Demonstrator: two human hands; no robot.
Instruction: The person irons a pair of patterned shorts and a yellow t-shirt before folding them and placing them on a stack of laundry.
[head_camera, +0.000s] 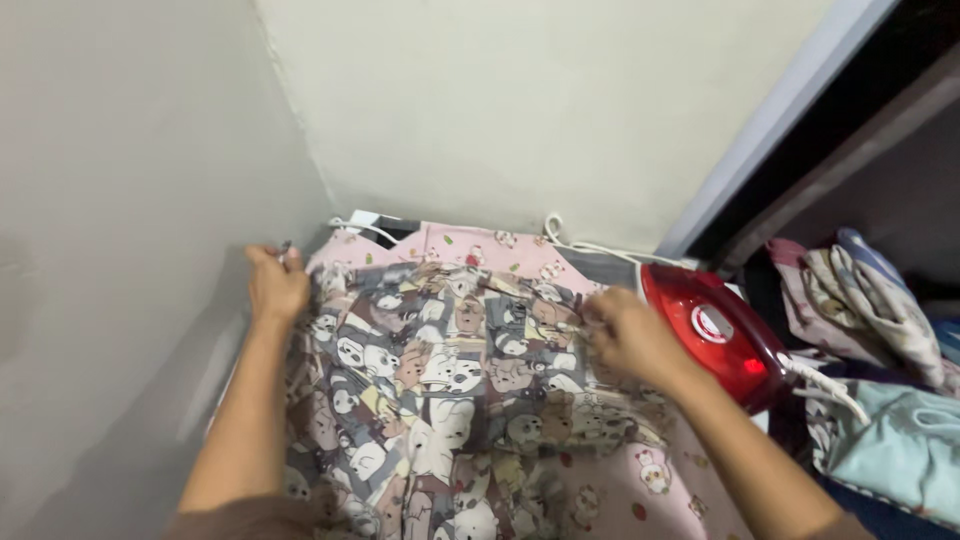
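Observation:
A garment printed with cartoon bears (450, 380) in grey, brown and white lies spread over a pink patterned cover (470, 245). My left hand (277, 285) grips the garment's far left edge by the wall. My right hand (625, 335) pinches the cloth at its far right edge, close to a red iron (715, 335) resting on its side.
A white cord (590, 245) runs along the back wall toward the iron. Two plain walls meet in a corner behind the surface. At the right lies a pile of clothes (870, 300) with a pale blue piece (900, 445) below it.

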